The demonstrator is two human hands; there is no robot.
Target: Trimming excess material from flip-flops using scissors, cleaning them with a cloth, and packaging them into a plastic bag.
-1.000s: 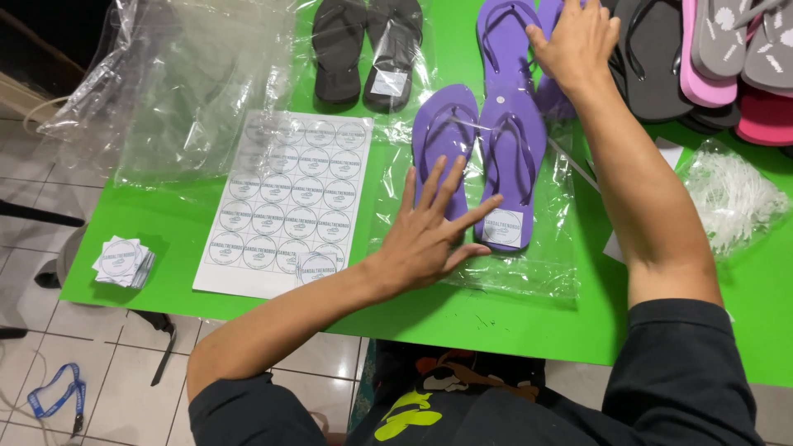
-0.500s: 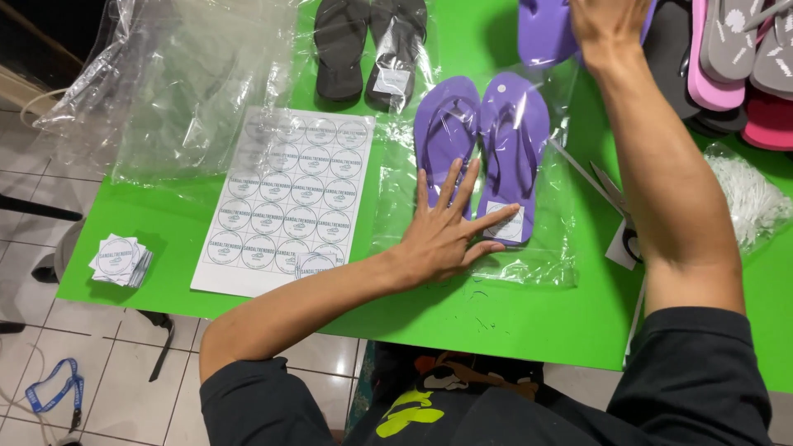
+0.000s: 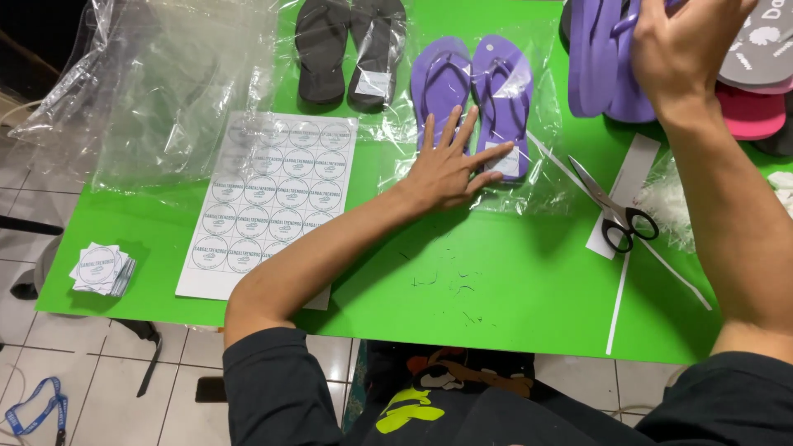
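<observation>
While the left hand [image 3: 450, 169] is pressed flat with fingers spread wide on the heels of 2 purple flip-flops [image 3: 475, 87] lying in a clear plastic bag [image 3: 545, 177], another pair of purple flip-flops [image 3: 603, 62] is gripped by the right hand [image 3: 681, 41] at the far right of the green table [image 3: 496, 289]. Scissors [image 3: 615, 211] are seen near the right forearm. A sticker sheet [image 3: 273, 194] is laid left of the bag, with 2 dark flip-flops [image 3: 347, 49] beyond it.

A purple flip-flop pair [image 3: 471, 87] lies flat in clear plastic under the left hand [image 3: 450, 169]; stacked purple flip-flops [image 3: 603, 62] stand gripped in the right hand [image 3: 681, 45].
</observation>
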